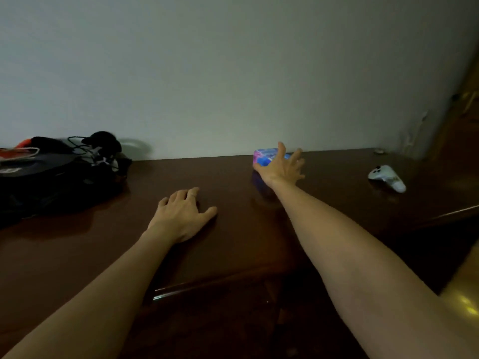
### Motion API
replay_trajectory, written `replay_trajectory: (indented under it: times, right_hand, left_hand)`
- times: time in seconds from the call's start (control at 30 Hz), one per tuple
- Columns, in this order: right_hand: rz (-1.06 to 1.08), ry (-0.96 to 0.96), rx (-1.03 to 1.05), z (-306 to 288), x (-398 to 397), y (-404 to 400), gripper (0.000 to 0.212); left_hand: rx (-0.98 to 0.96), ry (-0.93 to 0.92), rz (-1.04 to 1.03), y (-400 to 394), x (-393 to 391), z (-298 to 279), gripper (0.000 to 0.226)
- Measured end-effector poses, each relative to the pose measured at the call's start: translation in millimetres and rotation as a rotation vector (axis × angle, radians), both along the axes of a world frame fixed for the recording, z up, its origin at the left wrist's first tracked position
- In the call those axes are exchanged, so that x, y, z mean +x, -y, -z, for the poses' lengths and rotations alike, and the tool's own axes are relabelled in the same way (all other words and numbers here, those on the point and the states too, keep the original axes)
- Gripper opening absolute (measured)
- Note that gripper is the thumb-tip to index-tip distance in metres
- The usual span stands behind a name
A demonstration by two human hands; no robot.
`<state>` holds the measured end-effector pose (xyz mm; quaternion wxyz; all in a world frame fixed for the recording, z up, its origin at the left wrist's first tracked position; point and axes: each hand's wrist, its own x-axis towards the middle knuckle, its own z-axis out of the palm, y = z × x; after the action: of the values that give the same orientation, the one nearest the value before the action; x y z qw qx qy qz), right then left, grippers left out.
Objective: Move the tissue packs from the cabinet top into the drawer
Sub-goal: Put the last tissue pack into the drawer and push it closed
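Observation:
A blue and pink tissue pack (265,156) lies on the dark brown cabinet top (228,177) close to the wall. My right hand (281,167) reaches out over the pack with its fingers spread, covering the pack's right part, and the thumb touches the pack's near left edge. My left hand (181,216) rests palm down on the cabinet top nearer to me, fingers relaxed, holding nothing. The drawer is not visible as open.
A black bag (51,182) with cables and a red and white item on it sits at the back left. A white game controller (387,178) lies at the right. The cabinet's front edge (207,286) runs across below my arms.

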<state>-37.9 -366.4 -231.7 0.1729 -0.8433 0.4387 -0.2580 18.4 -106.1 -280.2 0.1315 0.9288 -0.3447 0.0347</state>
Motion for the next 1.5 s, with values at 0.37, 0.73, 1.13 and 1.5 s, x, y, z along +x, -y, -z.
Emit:
replay_trajectory:
  times: [0.37, 0.73, 1.13, 1.5]
  right_hand:
    - [-0.248, -0.131, -0.299, 10, -20, -3, 0.059]
    - [-0.784, 0.064, 0.316, 20, -91, -104, 0.096]
    - [-0.980, 0.594, 0.741, 23, -168, -162, 0.093]
    - [-0.908, 0.467, 1.040, 203, -323, -284, 0.072]
  left_hand:
    - [-0.136, 0.028, -0.001, -3, -11, -4, 0.097]
    - [-0.693, -0.314, -0.135, -28, -20, -15, 0.077]
    - [-1.069, -0.563, 0.181, -101, -116, -14, 0.101]
    - [-1.098, -0.766, -0.191, -222, -301, 143, 0.081]
